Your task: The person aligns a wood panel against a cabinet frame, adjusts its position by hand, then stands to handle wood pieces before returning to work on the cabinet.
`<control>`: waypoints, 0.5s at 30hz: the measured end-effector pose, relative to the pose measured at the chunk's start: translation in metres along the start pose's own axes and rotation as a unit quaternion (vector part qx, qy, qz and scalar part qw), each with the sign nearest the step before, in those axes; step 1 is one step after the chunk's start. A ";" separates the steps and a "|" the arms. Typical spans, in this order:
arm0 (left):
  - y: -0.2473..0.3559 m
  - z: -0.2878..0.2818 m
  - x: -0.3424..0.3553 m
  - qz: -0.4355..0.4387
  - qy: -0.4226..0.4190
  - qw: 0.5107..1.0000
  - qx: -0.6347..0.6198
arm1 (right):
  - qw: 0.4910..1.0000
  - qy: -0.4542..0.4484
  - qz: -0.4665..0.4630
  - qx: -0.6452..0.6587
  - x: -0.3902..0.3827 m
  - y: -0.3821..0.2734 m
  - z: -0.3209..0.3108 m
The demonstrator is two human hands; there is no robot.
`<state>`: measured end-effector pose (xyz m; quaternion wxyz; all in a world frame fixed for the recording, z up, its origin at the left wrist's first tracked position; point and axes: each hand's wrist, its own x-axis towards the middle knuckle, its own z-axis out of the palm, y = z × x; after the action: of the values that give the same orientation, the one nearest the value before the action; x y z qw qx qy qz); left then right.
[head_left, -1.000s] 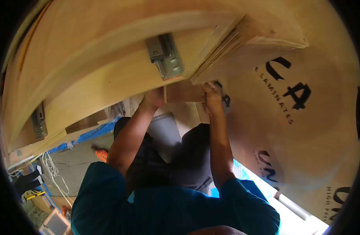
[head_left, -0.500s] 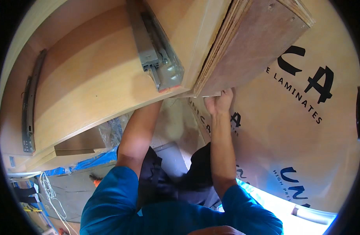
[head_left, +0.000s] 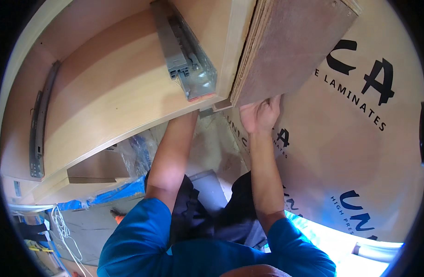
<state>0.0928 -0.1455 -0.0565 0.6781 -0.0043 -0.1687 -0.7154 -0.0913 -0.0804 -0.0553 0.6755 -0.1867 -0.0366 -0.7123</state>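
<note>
My right hand [head_left: 260, 114] is raised against the lower end of a thick plywood piece [head_left: 290, 55]. Its fingers are bent and partly hidden behind that edge, and whatever they may hold cannot be made out. My left forearm [head_left: 175, 147] reaches up beneath a pale wood cabinet panel [head_left: 105, 106], which hides the hand. A small brown strip [head_left: 222, 106] shows under the panel's corner, between my two arms. Above it, a grey metal drawer slide [head_left: 177, 51] is fixed on the panel.
Another drawer slide [head_left: 39, 129] sits at the far left. A large sheet printed with dark lettering [head_left: 332, 152] covers the right side. Blue plastic film [head_left: 105, 194] and loose white cables [head_left: 62, 226] lie at lower left.
My view has shifted slightly, and the plywood piece sits a little further left in it. More of my right palm shows now, and the brown strip has come into sight.
</note>
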 end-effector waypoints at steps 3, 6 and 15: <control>-0.001 0.001 0.002 0.011 -0.003 1.000 0.000 | 0.999 -0.043 0.007 0.030 -0.003 0.001 0.000; 0.000 -0.001 -0.004 0.016 0.001 1.000 -0.001 | 0.994 -0.105 0.021 0.023 -0.010 -0.005 -0.009; -0.022 -0.018 0.024 0.022 -0.057 0.998 0.016 | 0.996 -0.048 -0.031 -0.064 -0.005 0.000 -0.018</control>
<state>0.0730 -0.1725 -0.0730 0.6832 -0.0376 -0.2183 -0.6958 -0.0952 -0.0816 -0.0736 0.6376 -0.2622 -0.0288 -0.7238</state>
